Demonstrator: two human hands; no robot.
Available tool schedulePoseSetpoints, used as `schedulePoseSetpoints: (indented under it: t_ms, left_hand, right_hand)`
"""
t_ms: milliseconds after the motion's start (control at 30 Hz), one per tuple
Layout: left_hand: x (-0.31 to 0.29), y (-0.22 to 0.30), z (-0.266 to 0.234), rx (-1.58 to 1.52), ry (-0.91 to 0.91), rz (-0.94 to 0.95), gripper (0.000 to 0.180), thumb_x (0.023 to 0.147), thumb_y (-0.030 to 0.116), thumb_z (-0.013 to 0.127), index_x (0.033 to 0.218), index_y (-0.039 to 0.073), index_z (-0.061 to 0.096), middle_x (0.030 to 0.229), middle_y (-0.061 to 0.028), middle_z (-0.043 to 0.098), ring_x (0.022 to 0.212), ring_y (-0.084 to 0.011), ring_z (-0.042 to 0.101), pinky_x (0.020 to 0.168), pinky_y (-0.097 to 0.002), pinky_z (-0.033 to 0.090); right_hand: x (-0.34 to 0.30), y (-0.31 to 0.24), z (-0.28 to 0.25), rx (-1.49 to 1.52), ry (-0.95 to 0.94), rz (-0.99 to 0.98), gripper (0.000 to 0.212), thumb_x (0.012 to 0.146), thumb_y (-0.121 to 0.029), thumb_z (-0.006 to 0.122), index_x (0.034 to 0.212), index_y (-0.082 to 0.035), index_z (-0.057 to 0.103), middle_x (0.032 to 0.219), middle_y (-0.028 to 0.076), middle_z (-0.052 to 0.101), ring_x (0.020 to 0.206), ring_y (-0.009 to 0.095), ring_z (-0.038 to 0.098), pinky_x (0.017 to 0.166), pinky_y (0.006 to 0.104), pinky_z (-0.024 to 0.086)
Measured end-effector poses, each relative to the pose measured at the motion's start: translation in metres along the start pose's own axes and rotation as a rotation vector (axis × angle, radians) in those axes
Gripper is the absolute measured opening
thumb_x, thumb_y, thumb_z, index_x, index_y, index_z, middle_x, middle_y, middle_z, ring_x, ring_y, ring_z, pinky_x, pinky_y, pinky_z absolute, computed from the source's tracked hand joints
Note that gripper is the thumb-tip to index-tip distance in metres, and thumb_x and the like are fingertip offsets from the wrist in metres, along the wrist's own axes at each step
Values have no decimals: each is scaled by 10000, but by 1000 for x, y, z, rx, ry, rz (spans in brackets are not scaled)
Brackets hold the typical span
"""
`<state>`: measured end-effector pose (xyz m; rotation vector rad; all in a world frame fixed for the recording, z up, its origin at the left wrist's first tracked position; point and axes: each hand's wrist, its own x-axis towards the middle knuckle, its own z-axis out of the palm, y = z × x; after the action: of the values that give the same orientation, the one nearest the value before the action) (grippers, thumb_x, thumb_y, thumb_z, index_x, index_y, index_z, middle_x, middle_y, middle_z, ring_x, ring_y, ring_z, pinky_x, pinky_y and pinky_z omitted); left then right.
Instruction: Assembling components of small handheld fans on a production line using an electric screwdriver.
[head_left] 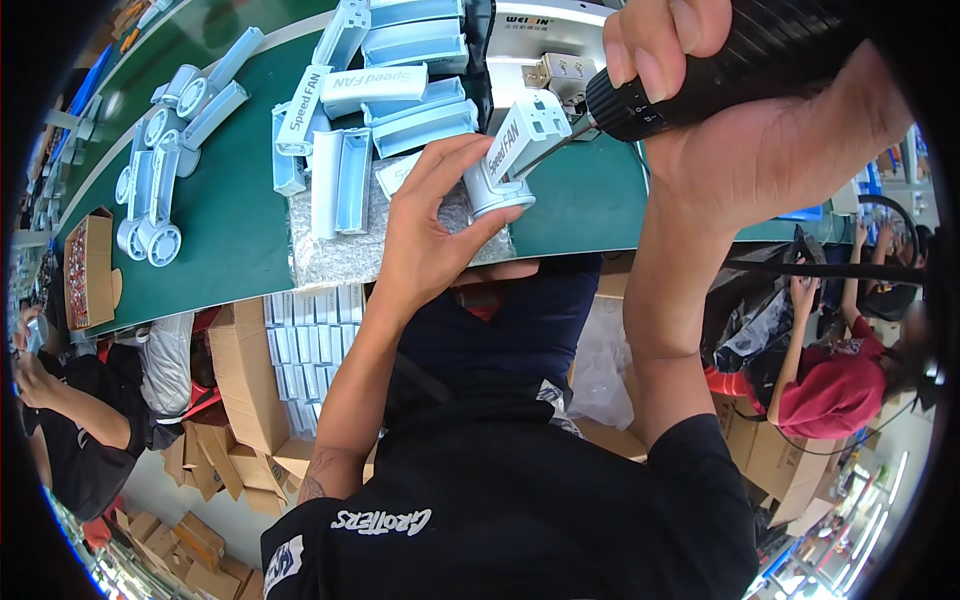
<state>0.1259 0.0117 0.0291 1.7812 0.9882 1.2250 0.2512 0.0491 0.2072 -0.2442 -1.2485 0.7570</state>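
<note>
My left hand grips a light blue plastic fan housing by its round base, thumb on the near side and fingers on the far side. The housing's handle-like arm leans up and to the right. In my raised right hand is a black electric screwdriver. Its thin bit slants down to the left and reaches into the housing near the round base; the tip itself is hidden. Beside my left hand, a pair of loose light blue shells lies on a clear plastic sheet.
Several more shells are piled at the back. A silver screw feeder stands behind the housing. Joined fan parts and a small box of screws sit at left on the green table. Co-workers are on both sides.
</note>
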Motion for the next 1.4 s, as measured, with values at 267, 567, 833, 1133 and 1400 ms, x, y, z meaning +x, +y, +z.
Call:
schedulePoseSetpoints:
  t_ms: [267,567,833,1133,1400]
  left_hand:
    - [0,2,-1,15,3,22,625,780,23,875,1351,-12,623,1353,-146,619,1224,-245,623,1061,-341,480]
    - [-3,0,0,97,86,96,580,759,91,882,1297,19,677,1274,-147,636,1163,-316,646,1017,-389,504]
    - [-4,6,3,68,-81,156,615,696,114,910,1264,33,688,1420,-176,581,1285,-345,593,1068,-430,474]
    - [-2,2,-4,2,16,19,572,759,105,878,1283,7,670,1207,-134,654,1116,-258,642,978,-345,495]
    - [-5,-3,-3,-66,33,2,586,748,85,885,1281,-13,663,1226,-138,652,1129,-255,646,989,-343,499]
  right_hand:
    - [-1,9,0,397,-38,25,705,1068,-611,421,1341,39,430,562,57,514,415,132,541,371,276,471]
    - [1,-2,-12,788,-116,-31,723,1064,-622,417,1353,40,417,551,64,512,418,139,552,373,280,478]
    - [39,-35,-45,979,279,202,534,1064,-563,522,1144,-38,571,585,4,504,390,86,485,354,233,423]
    - [35,16,-73,-313,-28,-273,393,1082,-430,568,1215,-61,593,609,29,579,391,91,503,363,227,412]
    - [33,9,-44,194,62,-96,467,1096,-474,505,1173,-22,595,548,15,530,368,87,483,338,232,404]
